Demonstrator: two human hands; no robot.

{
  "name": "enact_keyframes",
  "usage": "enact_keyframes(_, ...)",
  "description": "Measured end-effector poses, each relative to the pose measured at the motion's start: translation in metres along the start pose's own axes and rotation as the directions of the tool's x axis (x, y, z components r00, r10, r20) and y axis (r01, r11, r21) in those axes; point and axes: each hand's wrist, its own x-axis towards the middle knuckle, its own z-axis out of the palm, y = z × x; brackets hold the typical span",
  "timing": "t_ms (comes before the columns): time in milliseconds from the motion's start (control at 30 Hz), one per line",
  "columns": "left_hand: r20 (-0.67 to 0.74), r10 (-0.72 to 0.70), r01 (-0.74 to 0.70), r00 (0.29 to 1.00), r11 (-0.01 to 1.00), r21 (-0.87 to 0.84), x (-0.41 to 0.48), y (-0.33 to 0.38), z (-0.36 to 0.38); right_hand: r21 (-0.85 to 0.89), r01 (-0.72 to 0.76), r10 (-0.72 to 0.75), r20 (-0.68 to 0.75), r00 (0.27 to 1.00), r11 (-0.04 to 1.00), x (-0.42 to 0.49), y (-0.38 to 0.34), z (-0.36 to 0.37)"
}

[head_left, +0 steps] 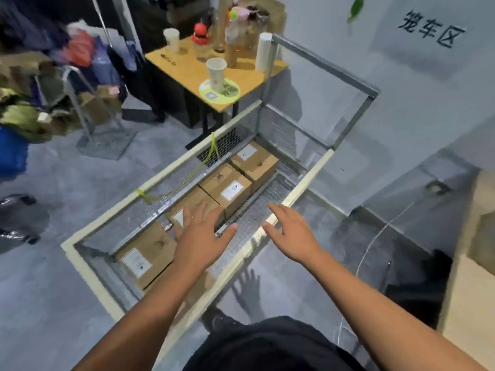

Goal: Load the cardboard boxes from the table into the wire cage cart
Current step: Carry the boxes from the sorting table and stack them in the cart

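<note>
Both hands are spread flat and hold nothing: the left hand (201, 234) is over the wire cage cart (171, 167), possibly touching a box, and the right hand (292, 231) is above its rim. Four cardboard boxes (230, 183) lie in a row inside.

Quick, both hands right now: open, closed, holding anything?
Left hand: open, fingers spread, holding nothing.
Right hand: open, holding nothing.

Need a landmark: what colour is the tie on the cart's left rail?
The tie is yellow-green; head view.
</note>
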Motion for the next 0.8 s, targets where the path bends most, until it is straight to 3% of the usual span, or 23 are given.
enact_keyframes(267,0.028,0.199,-0.198,0.98,0.98,-0.019,-0.036,0.134,0.033,0.162,-0.151,0.182,-0.195,0.964,0.975,-0.11,0.089,-0.049)
enact_keyframes(433,0.11,0.401,-0.405,0.909,0.914,0.017,-0.074,0.216,0.068,0.25,-0.28,0.351,-0.308,0.884,0.927,-0.208,0.156,-0.071)
enact_keyframes(633,0.274,0.615,-0.642,0.739,0.767,0.01,-0.128,0.318,0.133,0.415,-0.402,0.567,-0.437,0.698,0.816,-0.335,0.221,-0.083)
enact_keyframes(800,0.408,0.761,-0.828,0.505,0.56,-0.02,-0.183,0.4,0.188,0.614,-0.42,0.736,-0.462,0.495,0.668,-0.429,0.261,-0.081)
